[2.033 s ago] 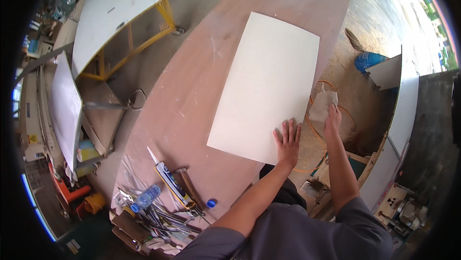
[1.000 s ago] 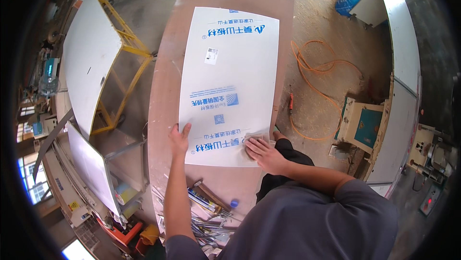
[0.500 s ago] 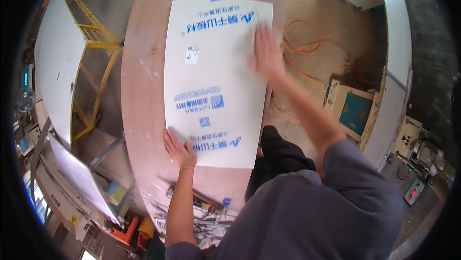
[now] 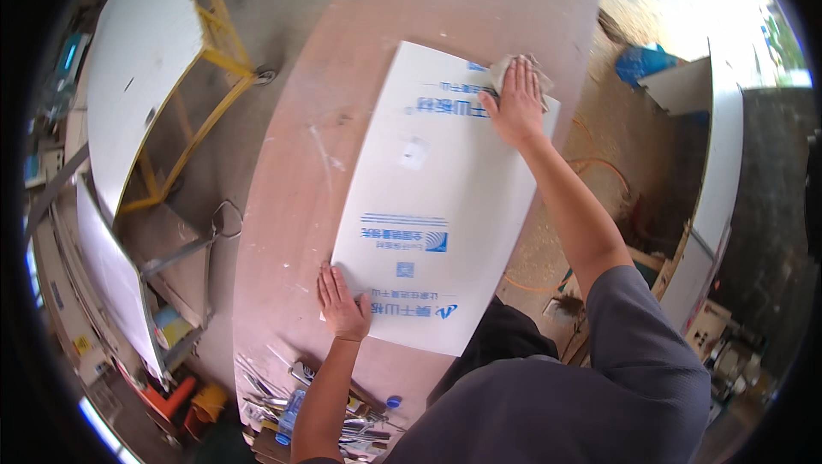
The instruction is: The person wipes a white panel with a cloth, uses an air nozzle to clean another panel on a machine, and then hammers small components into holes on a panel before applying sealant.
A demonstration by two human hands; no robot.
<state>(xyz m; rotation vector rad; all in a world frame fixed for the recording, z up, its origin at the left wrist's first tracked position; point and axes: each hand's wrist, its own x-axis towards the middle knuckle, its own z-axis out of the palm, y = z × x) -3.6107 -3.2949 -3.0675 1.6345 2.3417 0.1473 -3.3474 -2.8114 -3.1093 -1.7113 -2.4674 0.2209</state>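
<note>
A white board (image 4: 428, 173) with blue printing and a small white label lies flat on a brownish-pink table. My left hand (image 4: 345, 301) rests open at its near left edge, fingers stretched out over the surface. At the far right corner my right hand (image 4: 518, 109) holds a crumpled beige cloth (image 4: 545, 87) pressed to the board under its fingers. Part of the cloth is hidden by that hand and some of it sticks out past the board's far edge.
Several hand tools (image 4: 364, 421) and a blue cap (image 4: 394, 401) lie at the table's near end. To the left stand a yellow-framed trolley (image 4: 224, 55) and white panels (image 4: 141, 79). An orange hose (image 4: 612, 164) runs over the dusty floor at right, before an upright panel (image 4: 726, 147).
My right hand has slid with the cloth toward the board's far right corner. The left hand stays at the near left edge. The whole view has shifted and the board appears tilted.
</note>
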